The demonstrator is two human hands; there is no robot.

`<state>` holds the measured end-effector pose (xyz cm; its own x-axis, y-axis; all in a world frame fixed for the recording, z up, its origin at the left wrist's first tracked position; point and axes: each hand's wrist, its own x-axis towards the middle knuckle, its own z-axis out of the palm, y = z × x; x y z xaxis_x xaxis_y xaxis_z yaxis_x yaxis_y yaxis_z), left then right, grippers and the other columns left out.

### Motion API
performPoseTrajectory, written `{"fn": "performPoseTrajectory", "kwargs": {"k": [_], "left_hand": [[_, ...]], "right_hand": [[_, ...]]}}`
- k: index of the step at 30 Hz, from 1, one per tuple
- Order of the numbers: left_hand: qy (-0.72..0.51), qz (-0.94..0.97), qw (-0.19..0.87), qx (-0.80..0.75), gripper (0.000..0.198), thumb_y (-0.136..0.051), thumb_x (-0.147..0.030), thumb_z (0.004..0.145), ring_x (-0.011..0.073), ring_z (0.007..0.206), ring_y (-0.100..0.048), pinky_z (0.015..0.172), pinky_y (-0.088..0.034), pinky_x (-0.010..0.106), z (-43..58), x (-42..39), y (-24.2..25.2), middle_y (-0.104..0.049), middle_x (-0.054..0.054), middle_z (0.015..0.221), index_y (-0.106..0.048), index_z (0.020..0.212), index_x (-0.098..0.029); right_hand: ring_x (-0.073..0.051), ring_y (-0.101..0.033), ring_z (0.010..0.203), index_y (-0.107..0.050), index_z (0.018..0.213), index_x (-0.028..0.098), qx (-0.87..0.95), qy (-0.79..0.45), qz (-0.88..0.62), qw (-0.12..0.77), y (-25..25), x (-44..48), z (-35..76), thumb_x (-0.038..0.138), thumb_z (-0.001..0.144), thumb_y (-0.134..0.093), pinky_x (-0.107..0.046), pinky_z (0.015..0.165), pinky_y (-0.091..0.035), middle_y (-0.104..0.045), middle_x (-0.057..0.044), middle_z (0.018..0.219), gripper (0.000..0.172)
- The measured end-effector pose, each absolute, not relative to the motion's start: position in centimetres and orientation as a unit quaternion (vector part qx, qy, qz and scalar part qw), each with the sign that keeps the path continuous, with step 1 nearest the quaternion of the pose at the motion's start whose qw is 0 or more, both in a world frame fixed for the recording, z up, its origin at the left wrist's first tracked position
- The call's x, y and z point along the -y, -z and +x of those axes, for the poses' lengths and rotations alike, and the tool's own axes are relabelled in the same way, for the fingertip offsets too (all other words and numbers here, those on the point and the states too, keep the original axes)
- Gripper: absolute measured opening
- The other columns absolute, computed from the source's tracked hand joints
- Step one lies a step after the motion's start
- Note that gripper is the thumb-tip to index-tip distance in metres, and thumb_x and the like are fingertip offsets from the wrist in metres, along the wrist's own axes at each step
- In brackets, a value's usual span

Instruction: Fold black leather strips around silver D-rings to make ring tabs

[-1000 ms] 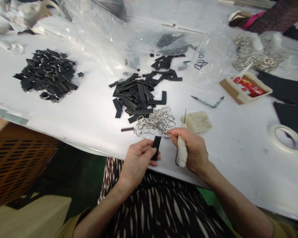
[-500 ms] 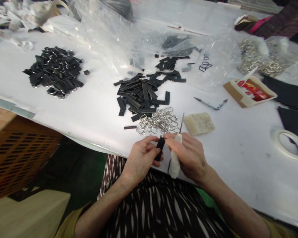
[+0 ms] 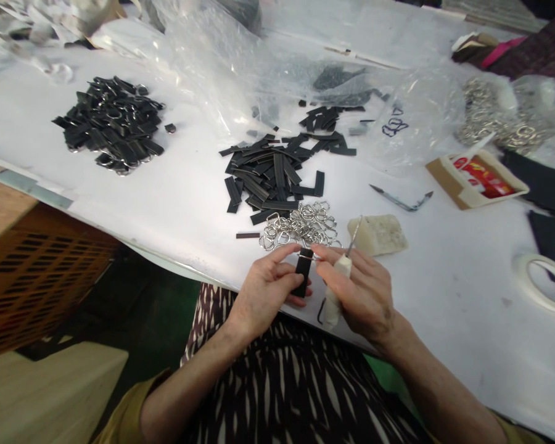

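Note:
My left hand pinches a short black strap between thumb and fingers at the table's front edge. A metal D-ring sits around the strap's upper end. My right hand is closed around the white-wrapped handle of an awl-like tool, its thin metal tip pointing up and away. The right fingertips touch the ring at the strap's end. Just beyond the hands lies a heap of loose metal rings, with a pile of black strap pieces behind it.
At the left is a pile of straps with rings. On the right are a pale block, a bent pointed tool, a small box, a tape roll and bags of rings. An orange crate stands below left.
A metal ring now shows across the strap's upper end. My right hand has moved slightly right, tilting the tool. The whole view has shifted a little.

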<state>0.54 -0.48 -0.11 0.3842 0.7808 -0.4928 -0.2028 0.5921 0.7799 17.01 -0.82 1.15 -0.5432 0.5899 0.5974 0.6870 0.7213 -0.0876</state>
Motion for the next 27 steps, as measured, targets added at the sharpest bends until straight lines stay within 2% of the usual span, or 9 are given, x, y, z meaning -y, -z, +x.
{"fn": "performPoseTrajectory", "kwargs": {"k": [5,8,12,14,18,21,23,27], "left_hand": [[-0.368,0.236,0.788,-0.433,0.054,-0.068,-0.019,0.072,0.0180,0.066,-0.067,0.061,-0.055,0.028,0.4,0.3,0.3,-0.069,0.003,0.074,-0.051,0.123,-0.013],[-0.379,0.203,0.795,-0.427,0.049,-0.071,-0.020,0.068,0.0186,0.067,-0.068,0.064,-0.055,0.029,0.4,0.2,0.3,-0.071,0.006,0.078,-0.057,0.115,-0.013],[-0.385,0.184,0.800,-0.422,0.033,-0.072,-0.018,0.066,0.0157,0.065,-0.067,0.070,-0.052,0.027,0.6,0.2,0.3,-0.072,0.006,0.077,-0.067,0.098,-0.011],[-0.391,0.180,0.801,-0.415,0.026,-0.071,-0.016,0.067,0.0138,0.066,-0.066,0.072,-0.050,0.025,0.8,0.2,0.3,-0.072,0.006,0.075,-0.069,0.092,-0.011],[-0.393,0.150,0.808,-0.412,0.021,-0.070,-0.014,0.066,0.0122,0.065,-0.065,0.070,-0.048,0.022,0.9,0.3,0.3,-0.071,0.004,0.073,-0.069,0.087,-0.012],[-0.374,0.107,0.830,-0.401,0.026,-0.071,-0.013,0.061,0.0144,0.063,-0.064,0.069,-0.048,0.026,0.8,0.2,0.2,-0.070,0.005,0.071,-0.067,0.087,-0.011],[-0.364,0.091,0.844,-0.384,0.023,-0.071,-0.017,0.063,0.0162,0.065,-0.065,0.070,-0.050,0.028,0.8,0.1,0.2,-0.070,0.006,0.072,-0.066,0.085,-0.011],[-0.380,0.078,0.830,-0.401,0.019,-0.075,-0.022,0.064,0.0137,0.057,-0.062,0.062,-0.050,0.026,1.1,0.2,0.5,-0.066,0.003,0.064,-0.062,0.073,-0.012]], "right_hand": [[-0.025,-0.066,0.086,-0.053,0.098,0.018,0.842,-0.015,-0.393,0.369,-0.8,1.8,17.0,0.007,0.090,-0.049,-0.036,0.066,-0.053,-0.068,-0.017,0.100,0.014],[-0.023,-0.066,0.085,-0.054,0.096,0.020,0.847,-0.040,-0.392,0.357,-0.8,2.3,16.9,0.008,0.091,-0.047,-0.035,0.067,-0.053,-0.068,-0.013,0.100,0.015],[-0.023,-0.063,0.089,-0.055,0.088,0.020,0.873,-0.013,-0.371,0.318,-0.7,2.5,16.8,0.007,0.091,-0.043,-0.036,0.071,-0.052,-0.068,-0.012,0.101,0.018],[-0.021,-0.062,0.085,-0.055,0.083,0.020,0.879,0.023,-0.368,0.303,-0.7,2.4,16.6,0.004,0.089,-0.044,-0.035,0.071,-0.051,-0.069,-0.010,0.098,0.020],[-0.020,-0.063,0.076,-0.054,0.077,0.019,0.884,0.062,-0.345,0.309,-0.8,2.0,16.3,0.000,0.086,-0.047,-0.032,0.065,-0.052,-0.069,-0.011,0.089,0.022],[-0.020,-0.064,0.076,-0.054,0.083,0.019,0.875,0.016,-0.334,0.350,-1.0,1.9,16.4,0.002,0.087,-0.045,-0.033,0.064,-0.053,-0.069,-0.010,0.088,0.020],[-0.021,-0.065,0.078,-0.055,0.086,0.019,0.866,-0.020,-0.331,0.373,-1.0,2.1,16.6,0.003,0.088,-0.044,-0.034,0.065,-0.054,-0.070,-0.011,0.088,0.019],[-0.022,-0.065,0.082,-0.057,0.089,0.019,0.845,-0.086,-0.347,0.399,-0.7,2.9,16.6,0.005,0.087,-0.048,-0.036,0.066,-0.055,-0.069,-0.011,0.094,0.016]]}}
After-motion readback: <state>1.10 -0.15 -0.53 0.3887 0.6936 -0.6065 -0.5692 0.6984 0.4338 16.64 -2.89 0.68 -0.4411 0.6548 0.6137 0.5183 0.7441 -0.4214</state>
